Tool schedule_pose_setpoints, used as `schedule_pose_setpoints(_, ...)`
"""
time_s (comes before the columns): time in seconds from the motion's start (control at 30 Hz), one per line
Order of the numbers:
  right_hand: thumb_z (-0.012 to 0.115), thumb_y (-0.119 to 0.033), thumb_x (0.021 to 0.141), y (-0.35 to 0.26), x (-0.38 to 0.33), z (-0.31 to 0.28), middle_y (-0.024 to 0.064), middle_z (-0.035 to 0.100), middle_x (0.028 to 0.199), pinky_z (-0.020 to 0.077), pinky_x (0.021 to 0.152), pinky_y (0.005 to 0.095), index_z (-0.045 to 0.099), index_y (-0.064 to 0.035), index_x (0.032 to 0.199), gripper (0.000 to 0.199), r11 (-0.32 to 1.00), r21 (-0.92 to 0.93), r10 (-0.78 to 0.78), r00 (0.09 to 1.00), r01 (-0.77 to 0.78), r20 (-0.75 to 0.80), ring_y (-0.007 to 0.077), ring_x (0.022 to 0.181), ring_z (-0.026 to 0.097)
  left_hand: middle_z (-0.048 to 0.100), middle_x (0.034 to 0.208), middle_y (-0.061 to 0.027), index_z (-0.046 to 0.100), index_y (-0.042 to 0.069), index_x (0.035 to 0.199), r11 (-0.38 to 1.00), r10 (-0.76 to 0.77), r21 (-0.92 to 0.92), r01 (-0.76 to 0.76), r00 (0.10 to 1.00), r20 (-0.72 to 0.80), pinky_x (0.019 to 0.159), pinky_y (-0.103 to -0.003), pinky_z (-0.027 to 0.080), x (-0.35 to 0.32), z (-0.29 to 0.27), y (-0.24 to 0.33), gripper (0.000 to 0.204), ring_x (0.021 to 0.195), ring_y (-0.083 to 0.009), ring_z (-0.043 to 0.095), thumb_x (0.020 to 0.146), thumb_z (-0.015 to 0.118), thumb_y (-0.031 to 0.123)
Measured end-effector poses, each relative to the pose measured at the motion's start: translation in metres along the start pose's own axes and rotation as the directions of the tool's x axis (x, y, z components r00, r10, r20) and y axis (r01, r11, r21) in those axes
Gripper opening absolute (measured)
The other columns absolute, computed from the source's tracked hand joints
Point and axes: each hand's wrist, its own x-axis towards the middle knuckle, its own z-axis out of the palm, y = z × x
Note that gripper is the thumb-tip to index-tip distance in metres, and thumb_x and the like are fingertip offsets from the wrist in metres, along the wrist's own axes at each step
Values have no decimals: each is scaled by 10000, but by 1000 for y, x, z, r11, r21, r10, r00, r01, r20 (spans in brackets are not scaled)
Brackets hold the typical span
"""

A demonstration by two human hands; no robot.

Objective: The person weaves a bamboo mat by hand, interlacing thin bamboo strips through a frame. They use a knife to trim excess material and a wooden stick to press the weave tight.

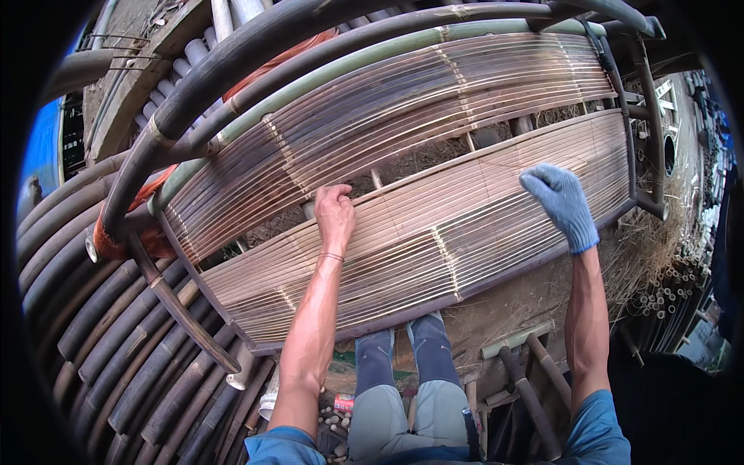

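Note:
Below me lies a long bamboo bench frame with a slatted seat [511, 225] of thin split strips. An open gap separates the nearer strips from the darker slatted panel [372, 116] beyond. My left hand [335, 217], bare with a thin band at the wrist, is at the gap's near edge with its fingers curled together; what they grip is hidden. My right hand [564, 203], in a blue-grey knit glove, is closed above the pale strips on the right. A faint thin strand seems to run left from it, but what it holds cannot be made out.
Dark bamboo poles [116, 341] are stacked along the left. Thick curved poles [186, 85] form the bench's far rail, with orange cloth [271, 66] behind. A small bamboo frame [527, 372] stands near my right knee. Straw and cut tube ends [670, 287] lie at right.

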Motion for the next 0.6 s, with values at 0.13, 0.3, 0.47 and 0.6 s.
schedule_pose_setpoints(0.13, 617, -438, 965, 42, 63, 27, 145, 731, 857, 558, 658, 451, 745, -104, 970, 358, 813, -573, -192, 977, 107, -89, 309, 794, 717, 728, 1005, -186, 776, 64, 917, 936, -50, 351, -1, 989, 138, 878, -476, 494, 7, 1, 1, 221, 967, -371, 661, 839, 568, 59)
schedule_pose_setpoints(0.3, 531, -304, 1006, -6, 113, 132, 149, 731, 852, 537, 750, 474, 725, -108, 848, 318, 591, -790, 86, 987, -160, -136, 312, 818, 723, 715, 1011, -274, 745, 28, 989, 905, -321, 416, 87, 781, 535, 911, -547, 512, 30, 2, 1, 265, 1017, -451, 678, 857, 547, 144)
schedule_pose_setpoints(0.47, 532, -219, 959, -56, 102, 229, 134, 748, 830, 466, 846, 457, 757, -120, 861, 265, 607, -793, -150, 988, 62, -38, 348, 746, 704, 686, 1088, -297, 696, -10, 1022, 954, -264, 280, 107, 742, 616, 935, -546, 503, 42, 32, -7, 307, 1080, -473, 639, 894, 512, 200)
schedule_pose_setpoints(0.6, 577, -192, 893, -62, 115, 265, 230, 734, 973, 523, 808, 509, 760, -50, 890, 232, 856, -515, 110, 955, 50, 276, 379, 939, 730, 671, 1164, -291, 685, -6, 1098, 948, -285, 304, 90, 665, 691, 967, -525, 499, 49, 52, 0, 374, 1135, -455, 626, 926, 485, 260)
